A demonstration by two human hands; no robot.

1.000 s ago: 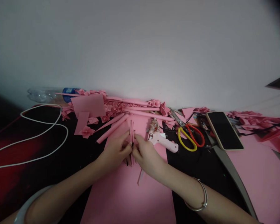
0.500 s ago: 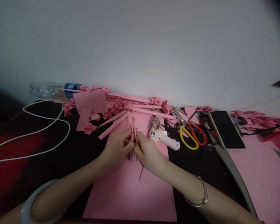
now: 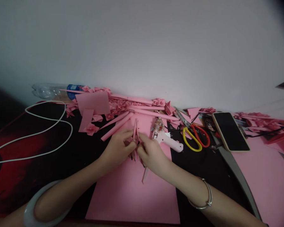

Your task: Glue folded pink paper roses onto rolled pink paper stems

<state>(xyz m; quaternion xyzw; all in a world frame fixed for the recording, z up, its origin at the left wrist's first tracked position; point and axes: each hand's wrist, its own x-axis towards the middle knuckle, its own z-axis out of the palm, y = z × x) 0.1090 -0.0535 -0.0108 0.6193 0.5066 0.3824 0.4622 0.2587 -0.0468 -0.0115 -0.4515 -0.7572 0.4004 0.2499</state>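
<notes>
Between my two hands, a narrow piece of folded pink paper (image 3: 135, 127) stands with its long points away from me. My left hand (image 3: 119, 145) pinches its left side, thumb against fingers. From the right, my right hand (image 3: 150, 151) grips the other side with curled fingers. Both hands are over a large pink paper sheet (image 3: 137, 198). Under my right hand a thin light stick (image 3: 144, 175) pokes out; the rest of it is hidden. A white glue gun (image 3: 171, 142) lies just beyond my right hand, its nozzle end crusted.
Scissors (image 3: 192, 138) with yellow and red handles lie right of the glue gun, then a phone (image 3: 230, 130). Pink paper flowers (image 3: 117, 107) and rolled paper tubes (image 3: 117, 126) line the wall. A plastic bottle (image 3: 49, 91) and a white cable (image 3: 49, 126) are at left.
The folded paper's points are spread slightly wider apart than before. My hands stay in nearly the same place, and the whole view has shifted a little.
</notes>
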